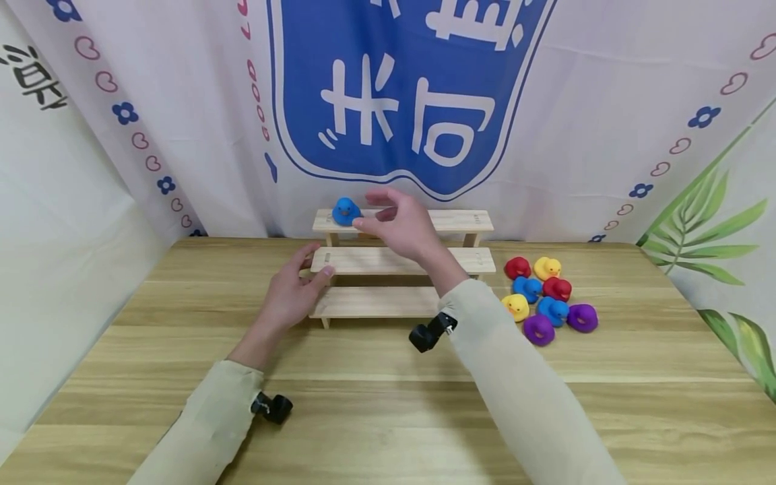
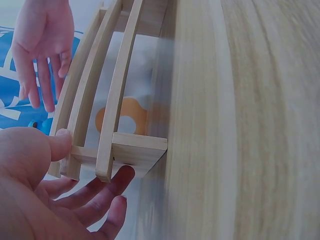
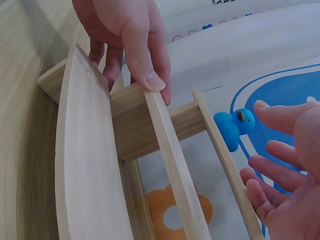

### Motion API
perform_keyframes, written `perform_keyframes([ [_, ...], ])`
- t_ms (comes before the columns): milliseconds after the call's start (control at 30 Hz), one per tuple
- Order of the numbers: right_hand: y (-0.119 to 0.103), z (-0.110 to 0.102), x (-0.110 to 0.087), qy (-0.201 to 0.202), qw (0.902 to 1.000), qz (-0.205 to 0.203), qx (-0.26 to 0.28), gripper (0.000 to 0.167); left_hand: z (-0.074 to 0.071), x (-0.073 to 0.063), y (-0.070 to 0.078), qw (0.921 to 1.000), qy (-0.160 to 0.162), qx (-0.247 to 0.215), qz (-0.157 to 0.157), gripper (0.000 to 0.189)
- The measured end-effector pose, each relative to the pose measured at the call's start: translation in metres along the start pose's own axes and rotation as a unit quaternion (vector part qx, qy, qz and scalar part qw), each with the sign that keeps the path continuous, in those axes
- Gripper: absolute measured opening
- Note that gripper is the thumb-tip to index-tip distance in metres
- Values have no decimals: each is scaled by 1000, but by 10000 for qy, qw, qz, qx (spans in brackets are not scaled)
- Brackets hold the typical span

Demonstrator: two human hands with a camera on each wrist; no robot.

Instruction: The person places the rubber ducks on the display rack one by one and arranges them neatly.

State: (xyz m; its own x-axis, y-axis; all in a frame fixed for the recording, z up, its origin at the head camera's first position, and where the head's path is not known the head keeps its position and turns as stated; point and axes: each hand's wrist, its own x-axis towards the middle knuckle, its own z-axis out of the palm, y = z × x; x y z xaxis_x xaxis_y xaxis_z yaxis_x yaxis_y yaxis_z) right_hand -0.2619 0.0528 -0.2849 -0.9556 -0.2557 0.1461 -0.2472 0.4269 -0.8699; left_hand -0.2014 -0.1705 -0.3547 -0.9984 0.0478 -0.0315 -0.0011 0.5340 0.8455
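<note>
A three-tier wooden stand [image 1: 400, 261] stands on the table near the backdrop. My left hand [image 1: 295, 289] grips the left end of its middle tier, thumb on top and other fingers around the side, as the left wrist view [image 2: 55, 195] shows. On the left part of the top tier sits a blue rubber duck [image 1: 345, 211]. Close to the duck's right side is my right hand [image 1: 400, 225], its fingers parted and loosely bent. In the right wrist view a gap shows between the right fingers [image 3: 277, 172] and the blue duck [image 3: 234, 128].
To the right of the stand lies a cluster of rubber ducks: red [image 1: 518, 268], yellow [image 1: 547, 268], blue [image 1: 553, 310] and purple [image 1: 583, 318]. A printed cloth backdrop [image 1: 230, 168] hangs behind the wooden table [image 1: 364, 417]. Each sleeve carries a small black camera.
</note>
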Motion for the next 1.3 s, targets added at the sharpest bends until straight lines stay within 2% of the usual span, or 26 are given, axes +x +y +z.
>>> perform_keyframes([
  [367, 5, -19, -17, 83, 9999, -125, 76, 55, 0, 0, 0, 10000, 43, 34, -53, 71],
  [567, 4, -29, -27, 140, 9993, -325, 123, 52, -1, -2, -1, 10000, 44, -6, -9, 70],
  [733, 6, -41, -38, 208, 9993, -298, 114, 50, -1, -2, 0, 10000, 15, -42, 26, 69],
  [1067, 19, -59, -53, 438, 9983, -337, -163, 50, 1, -1, -1, 10000, 22, -18, 16, 70],
  [1300, 34, -72, -61, 479, 9979, -396, -177, 43, 1, -1, 1, 10000, 24, -2, -62, 70],
])
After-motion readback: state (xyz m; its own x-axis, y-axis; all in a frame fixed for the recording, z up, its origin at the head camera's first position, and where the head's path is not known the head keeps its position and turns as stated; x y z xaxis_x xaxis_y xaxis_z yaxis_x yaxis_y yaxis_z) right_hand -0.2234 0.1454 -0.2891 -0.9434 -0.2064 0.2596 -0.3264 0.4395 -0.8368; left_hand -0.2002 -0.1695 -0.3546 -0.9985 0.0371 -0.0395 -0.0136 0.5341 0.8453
